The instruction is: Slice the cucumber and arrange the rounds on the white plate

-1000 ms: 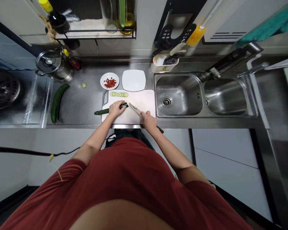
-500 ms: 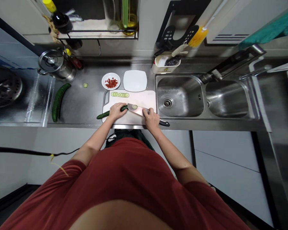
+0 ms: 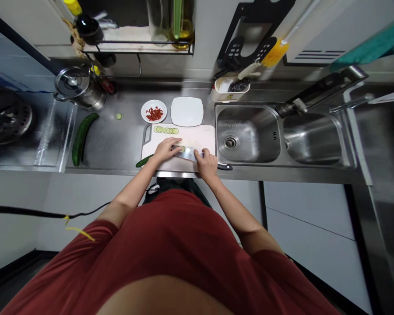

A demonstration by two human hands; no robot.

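Observation:
A knife lies flat-bladed over the white cutting board, with my right hand closed around it near the handle. One cucumber slice clings to the blade. My left hand is over the board with its fingers spread, and its fingertips are at that slice. Under my left hand and wrist lies a cucumber, mostly hidden, its end sticking out at the left. A row of thin overlapping slices lies along the board's far edge.
Behind the board stand a plate of red chopped pieces and a white square plate. A whole cucumber, a small piece and a steel pot are at the left. A double sink is at the right.
My left hand has moved right, off its grip on the cucumber, and its fingers now reach the slice on the blade. The blade lies flatter. The whole view has shifted slightly.

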